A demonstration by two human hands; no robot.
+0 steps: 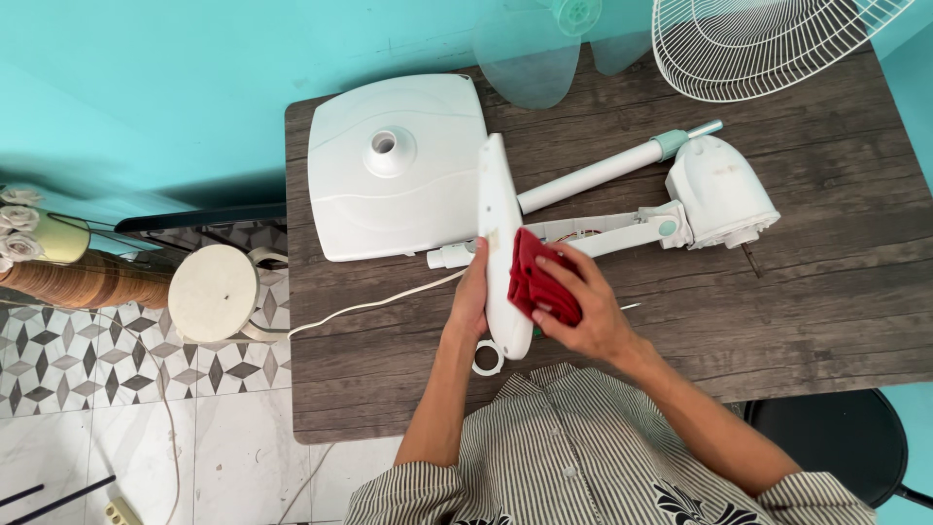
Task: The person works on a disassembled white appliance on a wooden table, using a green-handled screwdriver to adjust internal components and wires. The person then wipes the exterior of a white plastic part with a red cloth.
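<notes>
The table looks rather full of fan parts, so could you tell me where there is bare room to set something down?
Free: the right half of the table, below the motor head and right of the right hand; also the near-left corner below the cord. Crowded: the far edge, with base, blades and grille, and the centre, where the left hand steadies the panel.

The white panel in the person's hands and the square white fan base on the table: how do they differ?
The white panel is long, narrow and stands on edge, while the square fan base is broad and lies flat. The panel is gripped by the left hand and rubbed with a red cloth under the right hand; the base lies untouched. The base has a round socket in its middle; the panel shows none. Both are white plastic.
</notes>
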